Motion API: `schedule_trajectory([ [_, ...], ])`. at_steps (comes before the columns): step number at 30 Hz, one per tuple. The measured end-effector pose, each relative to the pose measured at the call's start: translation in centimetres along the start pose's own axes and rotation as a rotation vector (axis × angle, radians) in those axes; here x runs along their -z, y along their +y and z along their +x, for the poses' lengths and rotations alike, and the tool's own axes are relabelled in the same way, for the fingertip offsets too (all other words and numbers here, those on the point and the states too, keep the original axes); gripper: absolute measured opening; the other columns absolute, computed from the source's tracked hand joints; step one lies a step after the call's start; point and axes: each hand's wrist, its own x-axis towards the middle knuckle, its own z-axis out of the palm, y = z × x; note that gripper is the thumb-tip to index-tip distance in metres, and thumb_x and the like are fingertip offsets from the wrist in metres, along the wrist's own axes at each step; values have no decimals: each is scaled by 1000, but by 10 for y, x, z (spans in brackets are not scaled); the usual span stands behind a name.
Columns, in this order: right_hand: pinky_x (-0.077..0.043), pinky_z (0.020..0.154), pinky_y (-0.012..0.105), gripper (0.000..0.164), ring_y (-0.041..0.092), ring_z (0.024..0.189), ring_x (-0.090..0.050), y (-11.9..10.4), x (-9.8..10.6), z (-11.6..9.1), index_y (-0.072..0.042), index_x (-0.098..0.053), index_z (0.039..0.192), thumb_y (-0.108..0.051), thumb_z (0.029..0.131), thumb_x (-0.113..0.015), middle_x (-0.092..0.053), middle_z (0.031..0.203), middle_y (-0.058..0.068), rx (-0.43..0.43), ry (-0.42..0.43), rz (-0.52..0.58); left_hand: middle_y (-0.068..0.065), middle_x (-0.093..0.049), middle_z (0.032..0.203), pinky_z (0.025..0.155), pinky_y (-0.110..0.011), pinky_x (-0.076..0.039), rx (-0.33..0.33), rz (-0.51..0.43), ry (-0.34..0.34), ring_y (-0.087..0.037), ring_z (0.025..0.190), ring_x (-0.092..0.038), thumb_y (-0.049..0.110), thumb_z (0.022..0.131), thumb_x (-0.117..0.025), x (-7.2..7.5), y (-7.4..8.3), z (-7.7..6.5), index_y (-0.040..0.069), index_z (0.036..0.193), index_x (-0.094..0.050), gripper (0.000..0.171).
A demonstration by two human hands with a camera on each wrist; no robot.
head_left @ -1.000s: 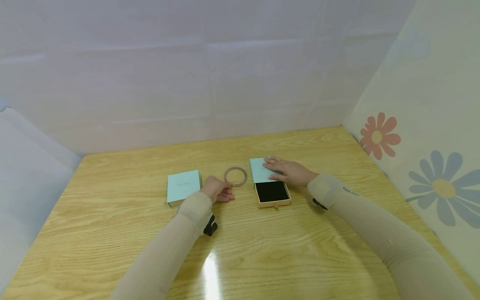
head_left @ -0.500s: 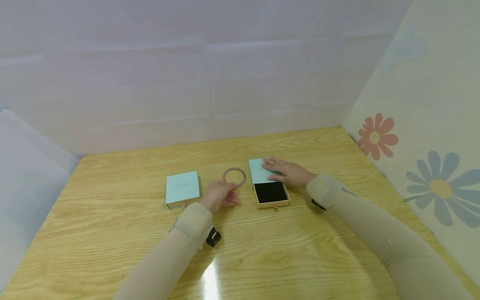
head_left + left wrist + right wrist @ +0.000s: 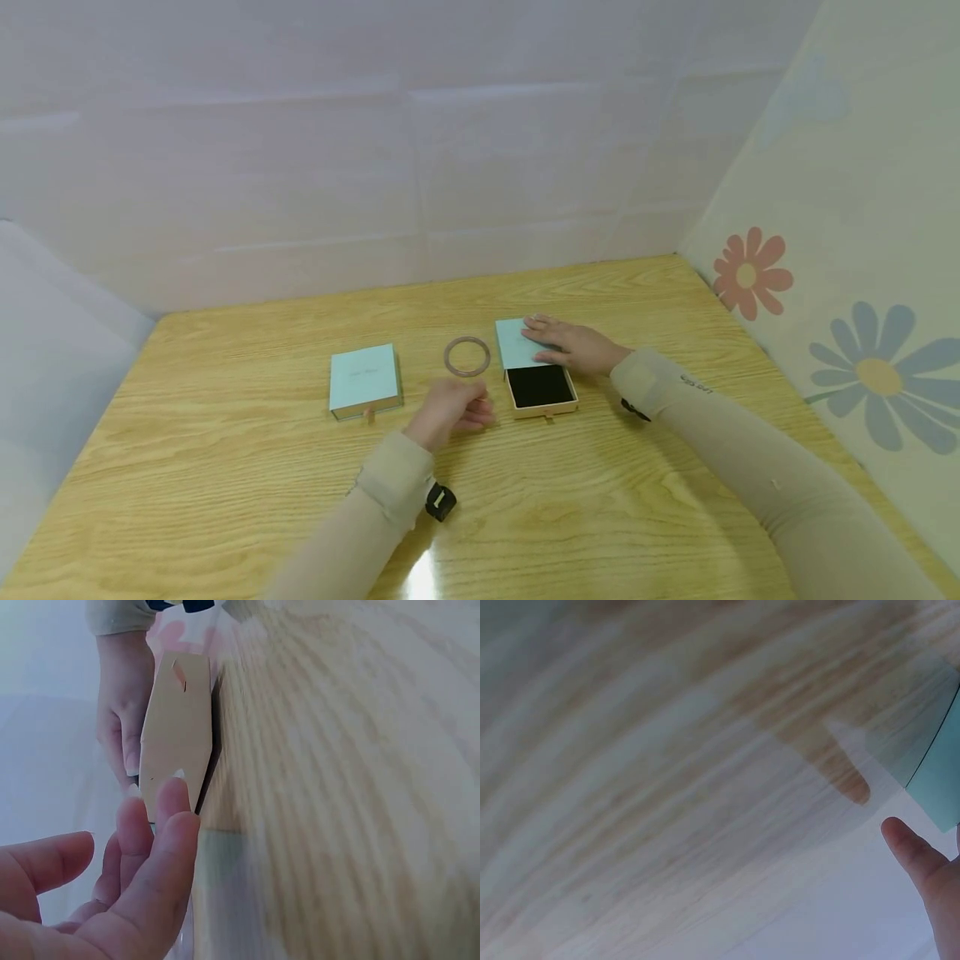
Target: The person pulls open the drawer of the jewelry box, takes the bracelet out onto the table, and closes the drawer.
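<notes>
My left hand (image 3: pixel 450 407) hovers over the table just short of a brownish bangle (image 3: pixel 467 339), with its thumb apart from the bent fingers and nothing held. Right of it stands a light blue drawer box (image 3: pixel 516 343), its drawer (image 3: pixel 540 387) pulled partway out toward me and showing a black lining. My right hand (image 3: pixel 583 347) rests flat on the box's lid. In the left wrist view, the fingers overlap the tan drawer front (image 3: pixel 178 735) with its small ribbon tab. The right wrist view catches one finger (image 3: pixel 915 851) beside a pale blue box corner (image 3: pixel 936 799).
A second light blue box (image 3: pixel 364 375) sits closed on the left, its ribbon tab (image 3: pixel 369 412) toward me. All of it stands on a wood-grain table (image 3: pixel 247 467). A pale cloth wall (image 3: pixel 420 167) rises behind, and a flower-printed one (image 3: pixel 847 275) at the right.
My left hand has drawn away from the bangle's near edge, moving right and toward me, closer to the drawer. The bangle and my right hand stay in place.
</notes>
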Motion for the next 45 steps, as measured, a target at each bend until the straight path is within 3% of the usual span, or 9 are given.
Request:
schedule_trajectory([
  [13, -21, 115, 52, 58, 32, 145, -17, -1, 0, 0, -5, -38, 148, -33, 100, -55, -26, 156, 12, -7, 1, 6, -4, -64, 75, 68, -29, -59, 8, -71, -73, -15, 69, -68, 14, 100, -52, -12, -7, -9, -12, 105, -62, 29],
  [29, -21, 115, 52, 57, 32, 145, -17, 1, -1, -1, -5, -38, 148, -32, 101, -54, -26, 156, 12, -1, 8, 7, -5, -67, 78, 69, -31, -59, 10, -120, -114, -17, 75, -70, 15, 99, -54, -25, -12, -19, -12, 107, -62, 30],
  [45, -21, 115, 52, 57, 31, 146, -16, 1, -2, -1, -6, -38, 149, -32, 101, -54, -26, 157, 12, -5, 7, 1, -6, -68, 79, 69, -30, -59, 4, -110, -161, -20, 79, -71, 11, 98, -56, -42, -18, -21, -15, 106, -63, 28],
])
